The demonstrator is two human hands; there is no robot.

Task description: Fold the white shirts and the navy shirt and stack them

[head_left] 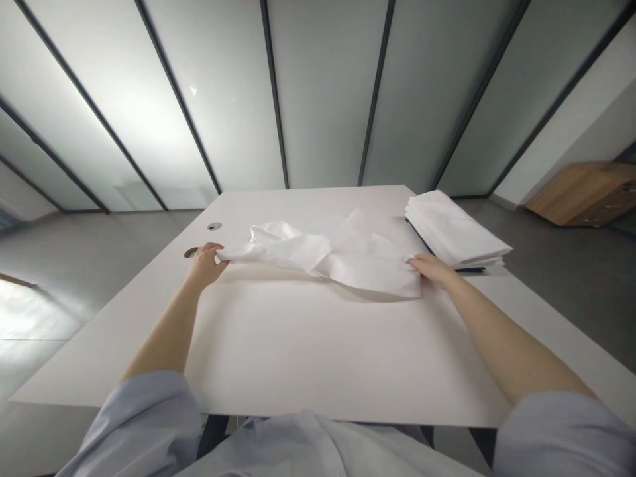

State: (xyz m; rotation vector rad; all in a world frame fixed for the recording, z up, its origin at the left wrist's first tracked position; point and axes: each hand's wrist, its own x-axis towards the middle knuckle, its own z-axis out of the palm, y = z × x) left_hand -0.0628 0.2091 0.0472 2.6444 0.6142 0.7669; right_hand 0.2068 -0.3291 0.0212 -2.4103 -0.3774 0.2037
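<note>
A white cloth [303,255] stretches crumpled between my two hands, over the middle of a white table [318,351]. My left hand [206,263] is closed on its left end, near a round hole in the tabletop. At the opposite end, my right hand [433,270] pinches the cloth's right edge, with a short corner hanging beside the fingers. The near edge sags slightly and casts a shadow on the table. Folds and wrinkles hide the cloth's full shape.
A folded stack of white cloths [454,228] lies at the right edge of the table, on something dark and thin. Two round cable holes [214,226] sit at the left. Frosted glass panels [325,93] stand behind, and a wooden cabinet [583,192] is far right.
</note>
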